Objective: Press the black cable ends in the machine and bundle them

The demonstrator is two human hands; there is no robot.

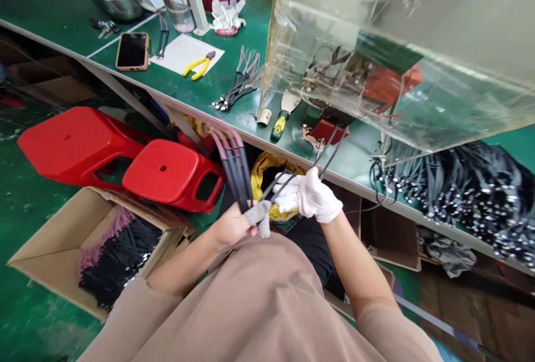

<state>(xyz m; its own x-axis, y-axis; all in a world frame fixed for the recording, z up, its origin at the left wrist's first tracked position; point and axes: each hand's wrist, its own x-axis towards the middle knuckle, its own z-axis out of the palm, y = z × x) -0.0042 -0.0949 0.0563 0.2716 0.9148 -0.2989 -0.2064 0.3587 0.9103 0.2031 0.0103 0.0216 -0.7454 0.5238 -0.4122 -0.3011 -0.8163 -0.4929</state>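
left hand (232, 225) and white-gloved right hand (310, 195) clench black cables (236, 178) at 12 o'clock, just below the green workbench's edge (346, 184); red stools (173, 175) sit close at 10 o'clock.

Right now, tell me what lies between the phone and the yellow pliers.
In the head view, a white sheet of paper lies between the phone and the yellow pliers, with the pliers resting on the paper.

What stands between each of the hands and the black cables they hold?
Only fabric: a grey cloth on the left hand, and a white glove on the right hand. Nothing else visible separates them from the black cables.
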